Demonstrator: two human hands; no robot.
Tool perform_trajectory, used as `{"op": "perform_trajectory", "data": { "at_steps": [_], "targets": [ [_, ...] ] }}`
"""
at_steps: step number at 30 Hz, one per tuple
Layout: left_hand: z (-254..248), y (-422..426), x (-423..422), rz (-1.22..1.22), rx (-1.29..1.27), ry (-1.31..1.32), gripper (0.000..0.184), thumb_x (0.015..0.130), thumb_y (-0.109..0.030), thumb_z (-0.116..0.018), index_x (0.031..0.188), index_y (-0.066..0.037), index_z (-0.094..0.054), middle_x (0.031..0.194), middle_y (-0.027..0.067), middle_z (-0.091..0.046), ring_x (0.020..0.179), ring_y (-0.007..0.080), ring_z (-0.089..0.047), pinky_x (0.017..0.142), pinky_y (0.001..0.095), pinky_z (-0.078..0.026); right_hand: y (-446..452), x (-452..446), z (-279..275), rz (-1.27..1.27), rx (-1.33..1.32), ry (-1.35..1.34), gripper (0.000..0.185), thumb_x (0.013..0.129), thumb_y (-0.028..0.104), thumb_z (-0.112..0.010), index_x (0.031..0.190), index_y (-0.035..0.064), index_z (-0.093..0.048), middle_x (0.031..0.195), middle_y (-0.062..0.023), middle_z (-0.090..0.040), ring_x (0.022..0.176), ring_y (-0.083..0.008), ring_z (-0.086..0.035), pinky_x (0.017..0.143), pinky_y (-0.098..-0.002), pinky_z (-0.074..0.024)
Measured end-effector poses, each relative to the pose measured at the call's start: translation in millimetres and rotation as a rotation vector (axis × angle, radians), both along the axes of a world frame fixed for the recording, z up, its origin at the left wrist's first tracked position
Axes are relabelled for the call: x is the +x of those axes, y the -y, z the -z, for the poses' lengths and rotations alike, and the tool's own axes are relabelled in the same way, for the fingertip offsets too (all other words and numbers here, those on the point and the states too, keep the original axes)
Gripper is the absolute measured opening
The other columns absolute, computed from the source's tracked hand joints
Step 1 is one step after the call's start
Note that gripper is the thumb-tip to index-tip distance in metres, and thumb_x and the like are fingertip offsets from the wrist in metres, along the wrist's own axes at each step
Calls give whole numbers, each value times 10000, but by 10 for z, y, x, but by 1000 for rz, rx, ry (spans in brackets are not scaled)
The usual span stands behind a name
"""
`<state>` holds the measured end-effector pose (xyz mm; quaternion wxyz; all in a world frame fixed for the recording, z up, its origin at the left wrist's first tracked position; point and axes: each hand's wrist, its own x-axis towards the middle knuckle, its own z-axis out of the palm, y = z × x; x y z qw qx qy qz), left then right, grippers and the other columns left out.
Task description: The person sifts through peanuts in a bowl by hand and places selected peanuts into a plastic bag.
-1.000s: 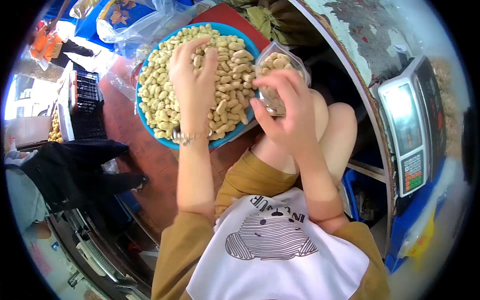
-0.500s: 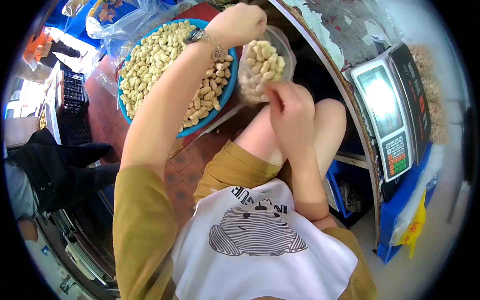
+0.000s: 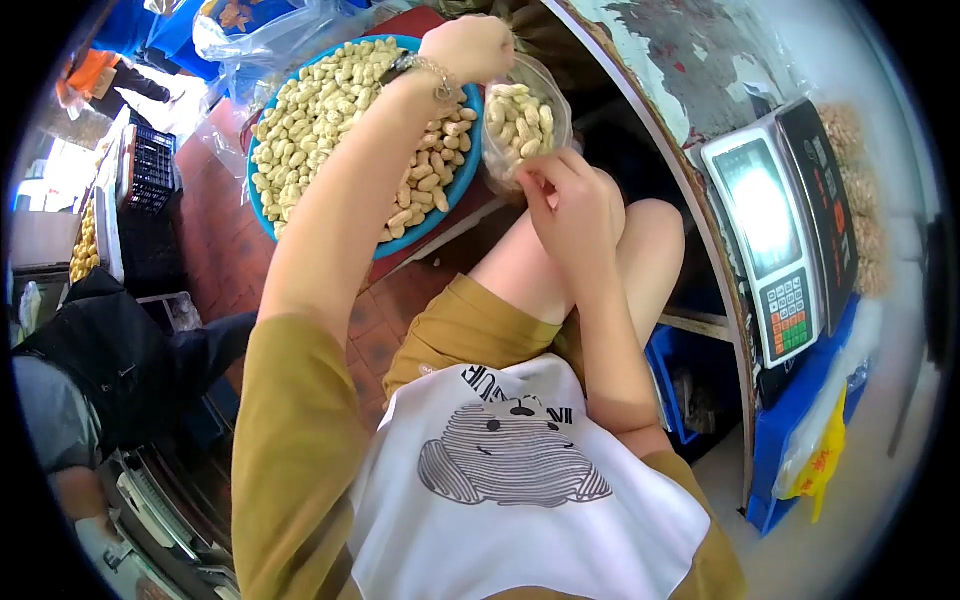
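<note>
A clear plastic bag (image 3: 558, 105) with peanuts inside stands open just right of a blue basin (image 3: 474, 165) heaped with peanuts (image 3: 320, 110). My left hand (image 3: 468, 50) wears a bracelet and is closed at the bag's far edge, its fingers pinching the rim. On the near side my right hand (image 3: 575, 205) pinches the rim with thumb and fingertips. My left forearm passes over the basin and covers part of the peanuts.
A digital scale (image 3: 765, 240) stands on the counter at the right, near a yellow bag (image 3: 822, 460). Black crates (image 3: 148, 170) are at the left. A person in dark clothing (image 3: 100, 350) is at the left edge, and another in orange (image 3: 92, 75) is farther back.
My left hand has gone from over the basin's peanuts to the bag's far edge and closed. My right hand, open earlier, is now closed at the near rim.
</note>
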<state>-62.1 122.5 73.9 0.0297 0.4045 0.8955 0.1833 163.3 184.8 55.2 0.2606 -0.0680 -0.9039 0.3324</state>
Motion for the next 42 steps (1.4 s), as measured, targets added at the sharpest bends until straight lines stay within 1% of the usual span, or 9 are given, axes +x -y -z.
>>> {"op": "perform_trajectory", "data": {
  "at_steps": [3,9,14,16,17,21,25,36,42],
  "targets": [
    [-5,74,74,15,23,-32,218,849,-295,-612,992,-176,-725,887,61,-716,865,266,-692,788,375,-547,56,24,45,-6,-27,14,74,804,55,-691,857,14,-659,872,-140,-618,776,-331,-613,693,-400,-489],
    [132,167,-165,166,202,447,265,905,-261,-555,1006,-62,-699,857,81,-669,761,167,-609,698,305,-495,85,65,126,107,105,-86,148,781,74,-738,910,38,-675,1068,-117,-553,888,-275,-589,778,-347,-488],
    [40,646,25,-33,596,621,341,968,-269,-450,1164,-88,-662,1086,27,-656,906,139,-595,816,272,-458,177,95,72,178,83,-310,153,815,94,-697,959,51,-669,1042,-127,-567,936,-292,-563,812,-380,-447],
    [-94,962,326,-207,898,571,367,983,-285,-433,1203,-83,-646,1113,37,-660,968,143,-600,883,282,-441,226,116,89,139,12,-370,161,828,86,-680,985,52,-667,1048,-138,-562,964,-288,-554,829,-372,-439],
    [-104,1161,439,-271,1028,545,389,989,-293,-425,1226,-63,-630,1160,57,-649,1037,156,-592,932,299,-419,271,158,47,92,-21,-264,168,891,76,-615,1044,12,-643,1145,-131,-534,1086,-259,-531,967,-365,-426],
    [23,1791,840,-608,1448,357,466,1003,-297,-379,1315,9,-540,1352,129,-554,1258,224,-502,1068,363,-323,603,-103,91,-248,-719,-365,284,967,98,-502,1219,-22,-551,1302,-134,-522,1257,-234,-472,1103,-371,-342],
    [284,2000,1070,-765,1392,172,454,1003,-275,-364,1298,18,-544,1341,127,-543,1272,235,-479,1091,378,-324,889,-476,182,-283,-843,-267,294,957,96,-512,1233,3,-549,1325,-138,-506,1251,-234,-482,1084,-363,-349],
    [953,2046,975,-918,677,-210,407,1021,-256,-341,1295,-61,-570,1403,152,-502,1399,371,-325,1156,487,-178,744,-1370,135,-280,-273,-129,201,900,128,-559,1059,23,-621,1226,-165,-550,1195,-309,-504,1044,-405,-365],
    [955,2036,942,-879,792,-194,422,1029,-274,-335,1198,-23,-629,1336,162,-556,1387,363,-347,1140,453,-231,844,-2209,357,-257,-17,-111,154,858,148,-642,990,79,-679,1192,-130,-574,1165,-308,-513,1003,-423,-401]
  ]
}}
